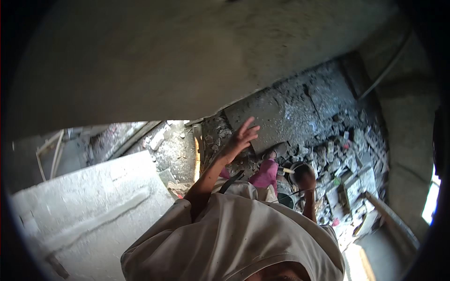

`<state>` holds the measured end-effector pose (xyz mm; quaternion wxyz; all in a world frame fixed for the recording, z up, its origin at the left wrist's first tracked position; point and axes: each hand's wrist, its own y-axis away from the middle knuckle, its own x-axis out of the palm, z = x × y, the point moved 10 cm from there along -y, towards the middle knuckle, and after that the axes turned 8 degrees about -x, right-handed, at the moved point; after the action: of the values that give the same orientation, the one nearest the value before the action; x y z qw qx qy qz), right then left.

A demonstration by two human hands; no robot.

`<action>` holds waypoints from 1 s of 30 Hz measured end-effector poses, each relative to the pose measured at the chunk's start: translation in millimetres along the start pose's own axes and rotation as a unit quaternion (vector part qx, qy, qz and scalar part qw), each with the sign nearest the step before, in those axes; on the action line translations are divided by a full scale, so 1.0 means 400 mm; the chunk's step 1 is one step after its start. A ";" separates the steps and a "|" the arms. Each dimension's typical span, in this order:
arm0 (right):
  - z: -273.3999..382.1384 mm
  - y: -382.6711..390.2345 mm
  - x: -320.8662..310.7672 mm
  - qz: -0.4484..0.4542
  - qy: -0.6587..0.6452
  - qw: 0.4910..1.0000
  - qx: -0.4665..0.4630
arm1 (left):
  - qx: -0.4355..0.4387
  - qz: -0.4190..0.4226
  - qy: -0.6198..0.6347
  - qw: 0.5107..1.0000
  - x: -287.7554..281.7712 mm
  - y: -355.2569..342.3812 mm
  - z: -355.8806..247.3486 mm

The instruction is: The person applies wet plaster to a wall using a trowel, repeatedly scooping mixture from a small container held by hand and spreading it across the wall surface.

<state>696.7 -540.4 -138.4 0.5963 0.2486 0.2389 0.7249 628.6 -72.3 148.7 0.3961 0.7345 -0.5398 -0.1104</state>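
My left hand [243,136] reaches forward in front of the grey wall, its fingers apart and nothing in them. On the right, my right hand [307,181] is closed at the near rim of a small round container [296,166], which has a pale edge and a dark inside. Shadow hides most of the fingers on that side. A cream-coloured handle [287,170] sticks out at the container's left. Below it stands a greenish bucket [286,201], partly covered by my shirt, with a thin dark line running from it toward my right hand.
A large grey wall surface [154,61] fills the upper part. Broken stones and rubble [344,157] cover the floor at right, beside a flat slab [267,112]. A pale concrete slab [93,201] lies at left. A curved pole [391,218] leans at lower right. Pink cloth [266,173] covers my leg.
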 end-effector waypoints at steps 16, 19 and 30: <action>-0.363 0.337 1.259 0.376 0.534 0.710 -0.264 | -0.258 -0.379 0.000 0.889 -0.997 0.876 1.631; -0.433 0.466 1.684 0.471 0.457 0.747 -0.105 | -0.236 -0.354 0.065 0.903 -0.786 0.663 1.773; -1.490 0.246 2.090 0.580 0.549 -0.004 -0.602 | -0.380 -0.490 0.128 0.774 -0.667 0.441 1.755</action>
<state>100.5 234.6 -466.2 0.4040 0.6196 0.2547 -0.6229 -14.7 -180.4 -262.9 0.6005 0.6968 0.0351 -0.3906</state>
